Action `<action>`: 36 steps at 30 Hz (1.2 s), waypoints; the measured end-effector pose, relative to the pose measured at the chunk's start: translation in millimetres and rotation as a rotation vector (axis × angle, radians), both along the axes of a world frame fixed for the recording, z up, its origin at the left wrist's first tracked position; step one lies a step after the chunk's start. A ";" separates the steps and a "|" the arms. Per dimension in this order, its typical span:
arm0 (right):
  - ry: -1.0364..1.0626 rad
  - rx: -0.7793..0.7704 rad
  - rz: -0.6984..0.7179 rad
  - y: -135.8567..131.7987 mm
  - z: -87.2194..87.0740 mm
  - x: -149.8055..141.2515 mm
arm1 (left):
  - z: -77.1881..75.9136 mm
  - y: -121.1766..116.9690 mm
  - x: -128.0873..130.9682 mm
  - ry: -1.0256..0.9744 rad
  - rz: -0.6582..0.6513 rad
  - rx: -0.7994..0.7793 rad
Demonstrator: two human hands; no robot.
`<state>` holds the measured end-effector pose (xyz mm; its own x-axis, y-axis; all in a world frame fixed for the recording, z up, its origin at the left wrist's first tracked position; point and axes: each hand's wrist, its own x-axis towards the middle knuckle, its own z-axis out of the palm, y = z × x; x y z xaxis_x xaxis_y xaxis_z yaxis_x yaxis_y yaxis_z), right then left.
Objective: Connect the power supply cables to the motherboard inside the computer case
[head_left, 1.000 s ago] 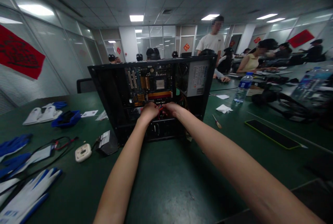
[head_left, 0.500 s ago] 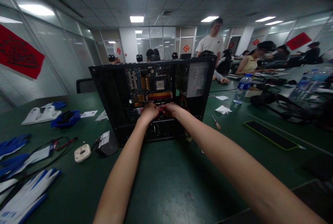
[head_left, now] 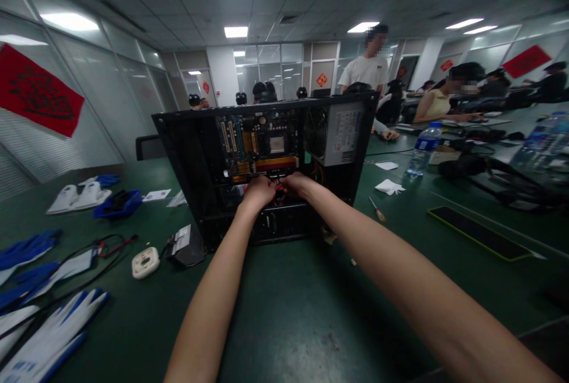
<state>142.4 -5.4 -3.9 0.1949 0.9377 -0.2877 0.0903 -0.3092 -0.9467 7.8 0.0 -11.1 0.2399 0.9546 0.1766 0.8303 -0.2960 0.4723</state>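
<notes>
An open black computer case [head_left: 186, 152] stands on the green table [head_left: 288, 312], its motherboard [head_left: 260, 146] and grey power supply [head_left: 340, 134] facing me. Both my arms reach into it. My left hand [head_left: 258, 191] and my right hand [head_left: 299, 185] are closed, knuckles toward me, side by side just below the motherboard. A bit of red cable [head_left: 279, 187] shows between them. What the fingers grip is hidden behind the knuckles.
Blue-and-white gloves [head_left: 48, 335] lie at the left with black cables, a white round device [head_left: 145, 262] and a small black box [head_left: 184, 245]. A screwdriver [head_left: 377, 210], a tissue, a water bottle [head_left: 422, 152] and a black-and-yellow strip [head_left: 478, 232] are at the right. Several people are at the tables behind.
Both hands stay at the same spot inside the case. The view has shifted slightly, nothing else has moved.
</notes>
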 end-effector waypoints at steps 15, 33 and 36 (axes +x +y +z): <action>-0.800 0.456 0.302 -7.7 -11.1 31.2 | 10.8 -8.8 -2.9 0.077 0.107 0.161; -0.846 0.428 0.638 -11.4 -20.4 29.7 | 7.7 -20.5 -0.2 0.205 -0.127 0.202; -0.848 0.439 0.672 -13.5 -18.2 29.3 | 7.6 -19.5 -0.6 0.174 -0.182 0.233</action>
